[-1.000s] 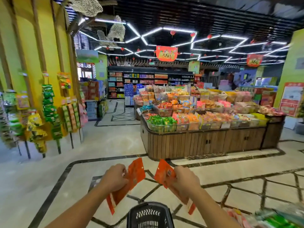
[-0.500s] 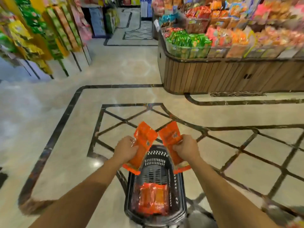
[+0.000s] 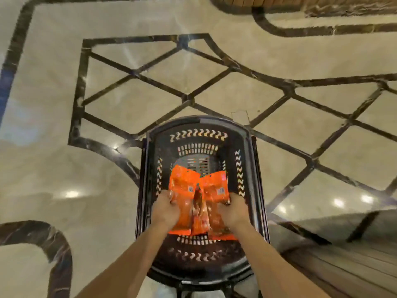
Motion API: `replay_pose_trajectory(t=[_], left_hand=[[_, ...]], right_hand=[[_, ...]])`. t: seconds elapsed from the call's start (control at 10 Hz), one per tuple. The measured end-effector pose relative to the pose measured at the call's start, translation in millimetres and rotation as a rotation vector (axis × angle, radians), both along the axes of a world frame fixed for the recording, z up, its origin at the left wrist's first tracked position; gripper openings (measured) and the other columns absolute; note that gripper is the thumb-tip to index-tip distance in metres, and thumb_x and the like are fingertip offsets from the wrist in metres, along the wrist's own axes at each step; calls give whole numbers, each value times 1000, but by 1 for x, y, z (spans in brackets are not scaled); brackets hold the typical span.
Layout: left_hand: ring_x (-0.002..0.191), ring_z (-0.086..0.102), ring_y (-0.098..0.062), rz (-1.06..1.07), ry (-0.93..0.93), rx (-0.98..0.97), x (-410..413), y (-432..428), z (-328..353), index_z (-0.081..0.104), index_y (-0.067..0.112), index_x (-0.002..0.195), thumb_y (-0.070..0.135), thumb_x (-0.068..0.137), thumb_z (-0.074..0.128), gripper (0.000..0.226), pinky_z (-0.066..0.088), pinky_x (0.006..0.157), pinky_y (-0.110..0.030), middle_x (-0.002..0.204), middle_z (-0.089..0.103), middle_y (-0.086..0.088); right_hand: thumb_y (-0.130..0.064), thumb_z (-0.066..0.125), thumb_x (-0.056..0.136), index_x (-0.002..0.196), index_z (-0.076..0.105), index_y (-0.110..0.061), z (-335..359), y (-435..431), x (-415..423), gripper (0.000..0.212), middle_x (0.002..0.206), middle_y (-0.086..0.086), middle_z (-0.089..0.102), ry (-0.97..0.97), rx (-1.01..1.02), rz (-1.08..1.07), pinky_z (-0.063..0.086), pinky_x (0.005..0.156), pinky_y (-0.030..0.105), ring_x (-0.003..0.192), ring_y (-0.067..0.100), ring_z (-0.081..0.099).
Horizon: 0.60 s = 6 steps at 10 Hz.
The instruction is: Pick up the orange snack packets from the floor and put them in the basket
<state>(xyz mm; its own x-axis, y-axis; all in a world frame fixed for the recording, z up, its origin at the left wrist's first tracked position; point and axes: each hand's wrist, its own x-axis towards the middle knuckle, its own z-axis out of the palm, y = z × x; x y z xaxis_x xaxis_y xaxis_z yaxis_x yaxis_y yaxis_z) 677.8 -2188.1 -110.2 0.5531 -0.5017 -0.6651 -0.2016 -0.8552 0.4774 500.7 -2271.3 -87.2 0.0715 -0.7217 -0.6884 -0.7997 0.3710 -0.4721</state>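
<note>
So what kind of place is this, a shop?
Probably a shop, though the now view is narrow. A black plastic shopping basket stands on a polished stone floor with dark inlaid lines, and both hands lower orange snack packets into it. A wood-panelled base edges the top.

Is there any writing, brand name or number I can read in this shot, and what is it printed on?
None can be read.
Left orange packet, held by the left hand: a small white label, too blurred to read.
Right orange packet, held by the right hand: a small white label, likewise blurred.
Black basket: no text visible.
</note>
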Motion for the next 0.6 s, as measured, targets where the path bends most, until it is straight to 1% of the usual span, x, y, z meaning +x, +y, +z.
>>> replay_pose_trajectory(t=[0.1, 0.2, 0.3, 0.4, 0.5, 0.6], left_hand=[[109, 64, -39, -71, -78, 90, -7, 9, -44, 58, 11, 109, 24, 88, 62, 25, 49, 88, -41, 111, 69, -19], [110, 64, -37, -154, -76, 88, -4, 10, -63, 58, 15, 112, 30, 86, 64, 31, 49, 88, -38, 113, 69, -17], [99, 68, -29, -339, -95, 58, 3, -6, -50, 65, 22, 108, 23, 87, 58, 22, 53, 87, -36, 105, 73, -8], [104, 66, -30, -555, -273, -25, 11, -33, 13, 66, 20, 109, 18, 89, 51, 25, 53, 88, -39, 109, 69, -7], [99, 67, -26, -653, -364, -68, 25, -61, 89, 64, 21, 111, 18, 92, 49, 24, 55, 86, -38, 111, 68, -5], [104, 65, -25, -699, -434, -136, 55, -89, 207, 61, 20, 117, 24, 95, 47, 26, 53, 91, -42, 117, 65, -4]], right_hand=[[-19, 65, 86, 102, 70, -14, -71, 12, -8, 17, 102, 13, 74, 52, 44, -3, 51, 82, 35, 102, 35, 68], [-23, 66, 90, 117, 61, -7, -97, 12, -11, 32, 115, 15, 70, 122, 12, 14, 49, 90, 35, 112, 34, 65], [-24, 64, 90, 121, 61, -14, -91, -3, -2, 33, 116, 12, 68, 129, -120, 149, 52, 94, 39, 110, 32, 65], [-29, 60, 91, 119, 61, -17, -25, -30, 19, 30, 111, 8, 69, 130, -196, 296, 54, 84, 40, 102, 30, 66], [-29, 55, 93, 116, 61, -15, 51, -58, 36, 28, 108, 9, 69, 173, -247, 401, 56, 81, 41, 98, 30, 66], [-31, 51, 97, 117, 59, -15, 173, -90, 58, 27, 112, 9, 68, 228, -312, 504, 55, 80, 40, 101, 31, 64]])
